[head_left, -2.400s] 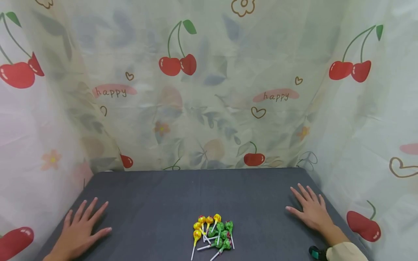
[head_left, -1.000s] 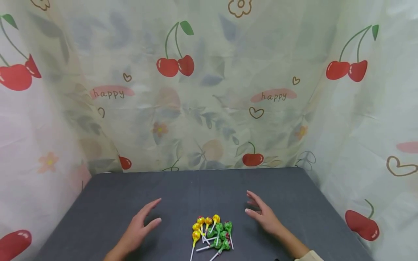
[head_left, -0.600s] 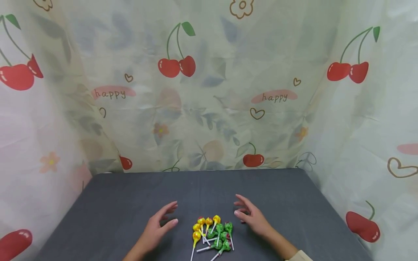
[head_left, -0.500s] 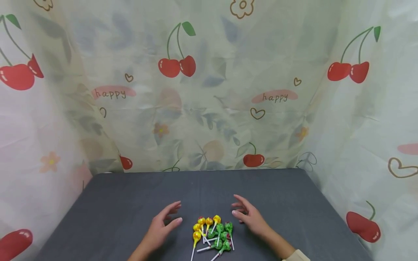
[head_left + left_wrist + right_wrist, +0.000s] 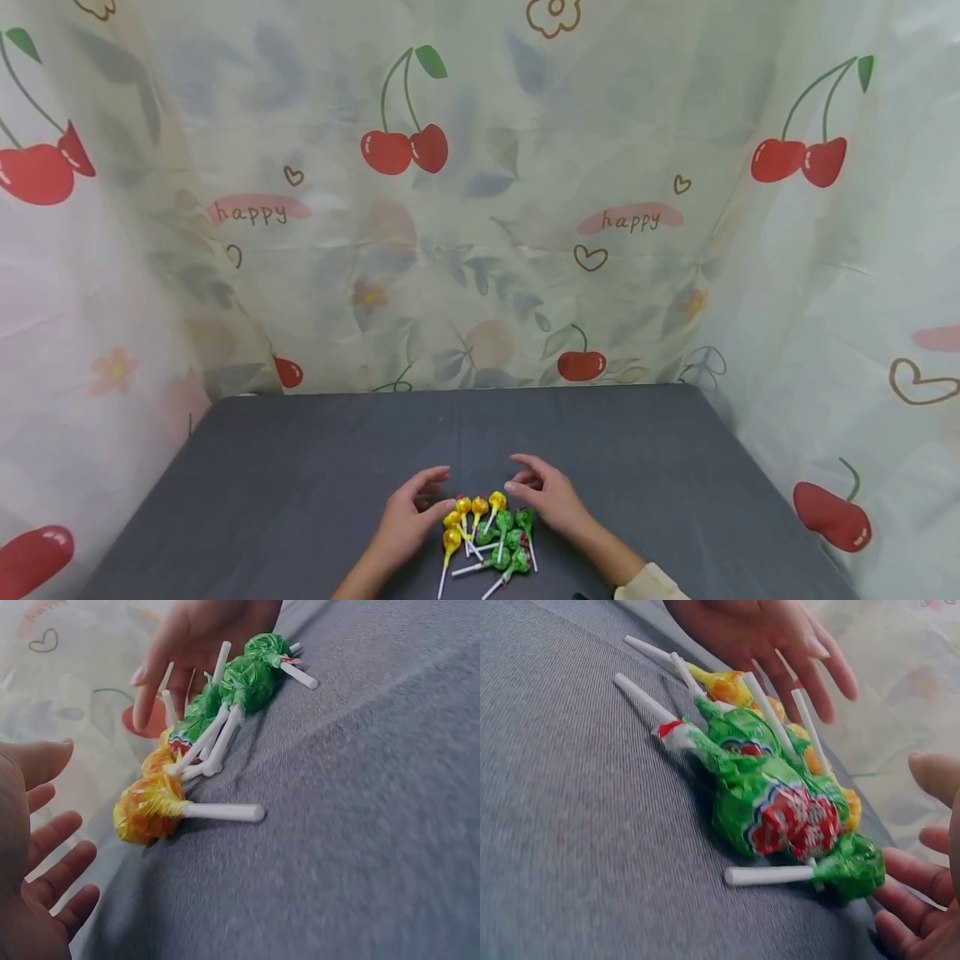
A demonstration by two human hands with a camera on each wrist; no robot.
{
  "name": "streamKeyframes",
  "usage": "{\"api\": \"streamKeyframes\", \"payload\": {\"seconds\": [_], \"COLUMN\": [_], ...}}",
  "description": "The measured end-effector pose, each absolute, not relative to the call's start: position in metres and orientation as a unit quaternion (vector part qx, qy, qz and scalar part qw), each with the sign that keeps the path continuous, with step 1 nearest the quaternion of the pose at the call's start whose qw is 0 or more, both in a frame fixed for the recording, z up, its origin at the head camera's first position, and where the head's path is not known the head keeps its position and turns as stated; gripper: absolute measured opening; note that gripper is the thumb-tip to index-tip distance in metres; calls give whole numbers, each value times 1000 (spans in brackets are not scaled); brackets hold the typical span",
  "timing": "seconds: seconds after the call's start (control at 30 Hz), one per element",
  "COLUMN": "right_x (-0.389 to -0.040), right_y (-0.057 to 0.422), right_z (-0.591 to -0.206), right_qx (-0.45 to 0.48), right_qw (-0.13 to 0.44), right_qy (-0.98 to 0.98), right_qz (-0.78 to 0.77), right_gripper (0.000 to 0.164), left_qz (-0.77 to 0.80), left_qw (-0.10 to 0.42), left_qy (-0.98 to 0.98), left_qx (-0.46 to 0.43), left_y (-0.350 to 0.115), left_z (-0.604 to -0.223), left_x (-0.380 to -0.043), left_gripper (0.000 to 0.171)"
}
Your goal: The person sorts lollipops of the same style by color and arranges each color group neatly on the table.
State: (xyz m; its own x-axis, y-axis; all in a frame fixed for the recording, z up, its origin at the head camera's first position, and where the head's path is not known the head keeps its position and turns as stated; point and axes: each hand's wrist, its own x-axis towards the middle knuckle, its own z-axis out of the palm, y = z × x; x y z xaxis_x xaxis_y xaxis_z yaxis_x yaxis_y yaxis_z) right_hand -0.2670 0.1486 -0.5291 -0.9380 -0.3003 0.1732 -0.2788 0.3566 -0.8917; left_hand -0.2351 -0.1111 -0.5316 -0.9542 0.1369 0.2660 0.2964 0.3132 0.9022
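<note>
Several lollipops lie in a loose pile near the front middle of the table, their white sticks pointing different ways. Yellow-wrapped lollipops (image 5: 452, 542) make up the left and back of the pile, green-wrapped lollipops (image 5: 517, 562) the right and front. At the pile's left edge is my left hand (image 5: 405, 521), fingers spread and slightly bent, holding nothing. My right hand (image 5: 553, 502) hovers at the back right of the pile, also holding nothing. In the right wrist view its fingers come close to a green lollipop (image 5: 855, 866); whether they touch I cannot tell.
The table (image 5: 315, 450) is covered with dark grey cloth. A pale curtain (image 5: 480, 208) printed with cherries and leaves stands along its back and both sides. A light sleeve (image 5: 651, 583) covers the right forearm.
Both hands have come inward from the table's two sides and now flank the lollipop pile. The lollipops lie as before.
</note>
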Motion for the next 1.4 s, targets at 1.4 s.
{"api": "streamKeyframes", "payload": {"seconds": [1.4], "right_x": [-266], "right_y": [127], "right_z": [-534], "right_qx": [-170], "right_qw": [19], "right_qy": [887], "right_qz": [-428], "right_gripper": [18], "left_qz": [-420], "left_qw": [93], "left_qy": [-899], "left_qx": [-87], "left_y": [-81], "left_z": [-538], "left_x": [-246], "left_gripper": [27]}}
